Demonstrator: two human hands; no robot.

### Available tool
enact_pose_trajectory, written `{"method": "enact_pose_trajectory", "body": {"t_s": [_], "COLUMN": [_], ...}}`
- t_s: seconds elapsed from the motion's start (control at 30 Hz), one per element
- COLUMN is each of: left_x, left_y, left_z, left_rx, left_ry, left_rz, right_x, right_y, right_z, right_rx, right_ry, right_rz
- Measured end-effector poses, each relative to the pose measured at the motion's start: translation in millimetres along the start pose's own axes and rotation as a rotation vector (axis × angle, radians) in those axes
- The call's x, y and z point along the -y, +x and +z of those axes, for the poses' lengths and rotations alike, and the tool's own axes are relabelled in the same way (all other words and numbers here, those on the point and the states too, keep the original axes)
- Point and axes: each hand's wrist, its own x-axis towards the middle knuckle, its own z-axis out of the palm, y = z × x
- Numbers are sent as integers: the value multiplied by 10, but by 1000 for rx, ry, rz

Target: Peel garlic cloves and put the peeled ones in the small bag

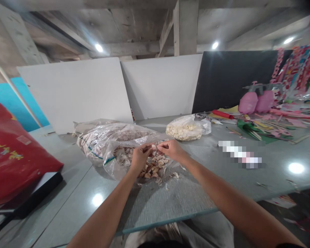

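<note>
Between my two hands is a pale garlic clove (154, 147), pinched in the fingertips. My left hand (141, 155) grips it from the left, thumb and fingers closed. From the other side my right hand (172, 149) meets it with fingers pressed together. Below them lies a heap of unpeeled garlic cloves (152, 170), spilling from the mouth of a large clear plastic bag (111, 132). Loose garlic skins (175, 175) are scattered by the heap. Behind my right hand sits a clear bag of peeled garlic cloves (184, 129).
A red bag (18, 155) and a black-and-white box (33, 193) are at the left. White boards (80, 93) and a black board (229, 79) lean at the back. Pink spray bottles (248, 102), paper scraps and sticks crowd the right. The table's front edge (167, 220) is near me.
</note>
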Motion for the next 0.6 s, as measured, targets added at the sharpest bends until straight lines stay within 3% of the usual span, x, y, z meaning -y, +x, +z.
{"method": "enact_pose_trajectory", "body": {"t_s": [0.3,0.6], "left_x": [66,59], "left_y": [38,10], "left_z": [-20,3], "left_rx": [-5,-5], "left_ry": [-39,-53], "left_rz": [-33,-54], "right_x": [72,157], "right_y": [-21,-73], "right_z": [-20,53], "right_rx": [-8,-96], "right_ry": [-101,-325], "right_rz": [-51,-118]}}
